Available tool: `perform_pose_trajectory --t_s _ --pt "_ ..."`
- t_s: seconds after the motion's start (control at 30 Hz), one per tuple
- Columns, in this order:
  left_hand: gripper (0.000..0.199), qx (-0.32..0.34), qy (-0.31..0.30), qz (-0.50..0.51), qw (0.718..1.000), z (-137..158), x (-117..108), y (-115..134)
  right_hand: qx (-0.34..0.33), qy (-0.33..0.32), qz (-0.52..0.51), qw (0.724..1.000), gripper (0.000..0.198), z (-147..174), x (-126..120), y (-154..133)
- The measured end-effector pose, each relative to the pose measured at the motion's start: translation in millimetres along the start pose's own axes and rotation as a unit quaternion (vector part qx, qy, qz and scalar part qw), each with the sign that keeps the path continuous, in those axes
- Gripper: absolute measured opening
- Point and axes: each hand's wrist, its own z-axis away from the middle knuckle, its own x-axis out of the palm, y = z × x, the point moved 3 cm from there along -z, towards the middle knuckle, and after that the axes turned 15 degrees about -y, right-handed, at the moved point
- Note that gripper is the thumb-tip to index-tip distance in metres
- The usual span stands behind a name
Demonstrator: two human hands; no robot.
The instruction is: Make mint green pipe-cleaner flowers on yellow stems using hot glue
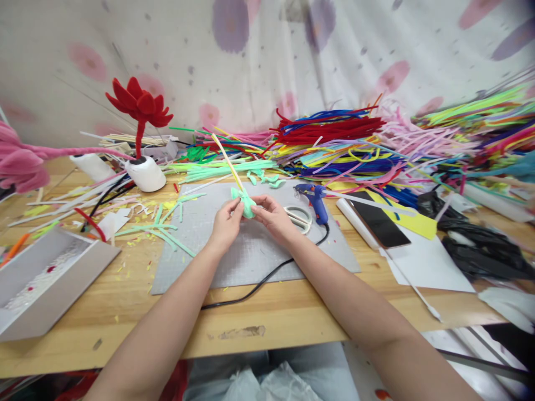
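Both hands hold a mint-green pipe-cleaner flower [248, 208] with a pale yellow stem [228, 160] that points up and away. My left hand [228, 224] pinches the flower's left side. On its right side, the fingers of my right hand [273, 217] are closed on the petals. Beneath them lies a grey cutting mat [251, 256]. Right of my right hand are scissors with pale handles [308, 220] and a blue glue gun [315, 201], whose black cord runs under my right forearm. Loose mint-green pipe cleaners [167, 227] lie at the mat's left, and small mint-green pieces [267, 179] at its far edge.
Heaps of coloured pipe cleaners [334, 133] line the back. A red flower [141, 106] stands in a white pot [147, 174] at back left, near a pink flower [25, 159]. A grey box [79, 273] sits at front left. At right are a phone [382, 221] and white paper [430, 262].
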Motion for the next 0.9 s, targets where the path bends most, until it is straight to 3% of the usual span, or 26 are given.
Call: perform_pose_trajectory --t_s 0.23,0.43,0.63,0.9 --pt "0.033 0.04 0.042 -0.121 0.991 4.4 2.6 7.9 -0.019 0.009 -0.027 0.999 0.031 -1.7 2.8 3.8" --pt "0.035 0.047 0.07 -0.158 0.984 6.0 3.3 7.6 -0.025 0.014 -0.027 0.999 0.033 -3.5 5.5 8.7" --pt "0.036 0.043 0.074 -0.135 0.987 5.5 2.5 4.4 -0.024 0.025 -0.028 0.999 0.034 -3.6 5.7 9.8" --pt "0.037 0.027 0.069 0.002 0.997 2.8 2.8 -6.2 -0.02 0.029 -0.018 0.999 0.035 -2.6 6.3 10.6"
